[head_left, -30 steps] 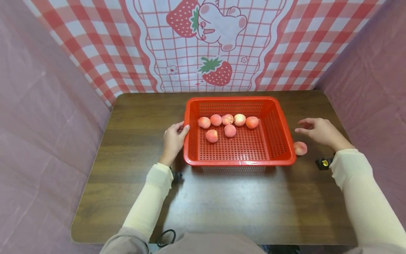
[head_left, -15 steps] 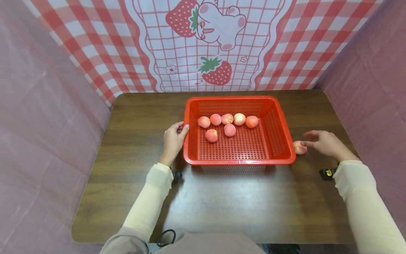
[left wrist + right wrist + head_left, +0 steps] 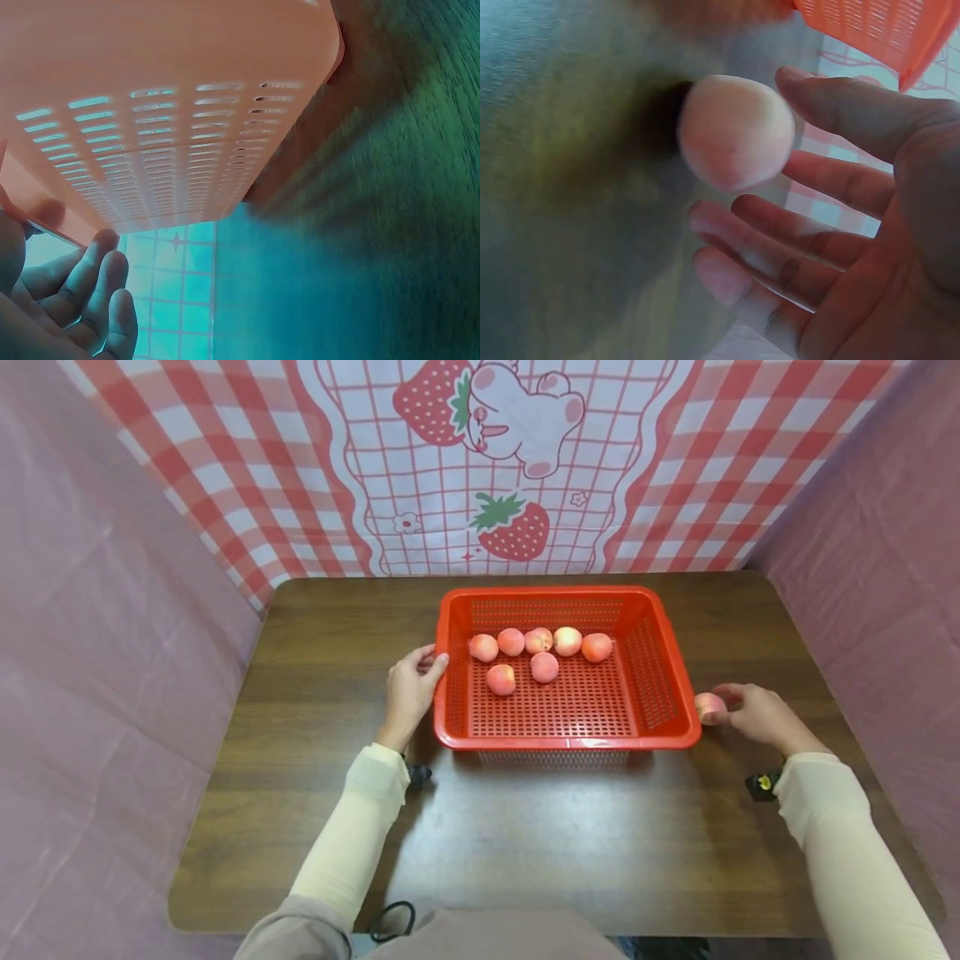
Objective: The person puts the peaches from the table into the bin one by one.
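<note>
A red rectangular plastic basket [image 3: 566,744] with slotted sides has several peaches [image 3: 544,667] in it. At its left rim my left hand [image 3: 408,693] grips the edge, thumb on top and fingers under it. The left wrist view has those fingers [image 3: 112,277] bent below the basket wall [image 3: 172,45]. One more peach [image 3: 708,707] is on the table just outside the basket's right side. Around its right side my right hand [image 3: 759,717] has thumb and index finger at the fruit. In the right wrist view this peach [image 3: 736,133] hides the index fingertip, while the other fingers [image 3: 780,262] are spread and extended.
A brown wooden table [image 3: 315,827] carries everything. A checked cloth [image 3: 480,527] with strawberry prints hangs behind it, and pink cloth hangs at both sides. A black cable loop [image 3: 393,922] lies at the front edge.
My right hand has come down and toward the front, then left to the peach beside the basket. The left hand, the basket and the peaches inside have stayed put.
</note>
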Tool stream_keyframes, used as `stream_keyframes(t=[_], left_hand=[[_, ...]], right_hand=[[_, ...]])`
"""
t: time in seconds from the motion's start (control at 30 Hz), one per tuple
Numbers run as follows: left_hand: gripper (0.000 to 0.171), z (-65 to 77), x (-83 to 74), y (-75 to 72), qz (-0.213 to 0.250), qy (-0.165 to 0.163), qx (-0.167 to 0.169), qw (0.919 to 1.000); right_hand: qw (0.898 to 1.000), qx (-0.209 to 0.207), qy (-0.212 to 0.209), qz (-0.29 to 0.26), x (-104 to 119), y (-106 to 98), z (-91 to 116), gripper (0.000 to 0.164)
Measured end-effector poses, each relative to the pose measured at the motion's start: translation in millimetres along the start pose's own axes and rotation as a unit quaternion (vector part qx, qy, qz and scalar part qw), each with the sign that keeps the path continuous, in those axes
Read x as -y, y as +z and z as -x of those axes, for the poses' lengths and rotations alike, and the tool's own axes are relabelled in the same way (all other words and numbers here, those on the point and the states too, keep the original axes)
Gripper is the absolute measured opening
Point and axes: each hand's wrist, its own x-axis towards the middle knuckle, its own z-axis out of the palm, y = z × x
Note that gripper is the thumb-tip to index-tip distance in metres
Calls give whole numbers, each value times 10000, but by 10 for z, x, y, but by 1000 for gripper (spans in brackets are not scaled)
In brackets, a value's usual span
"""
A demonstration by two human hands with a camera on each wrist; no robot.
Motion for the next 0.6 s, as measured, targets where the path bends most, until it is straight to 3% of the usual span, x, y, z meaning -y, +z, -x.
stream_keyframes(t=[0.23,0.6], left_hand=[[38,4,-7,0,61,-146,47,9999],[38,-6,2,18,121,-188,58,9997]], right_hand=[[9986,-514,-135,-44,-38,118,7,68],[9970,-742,-127,-174,-21,146,-63,52]])
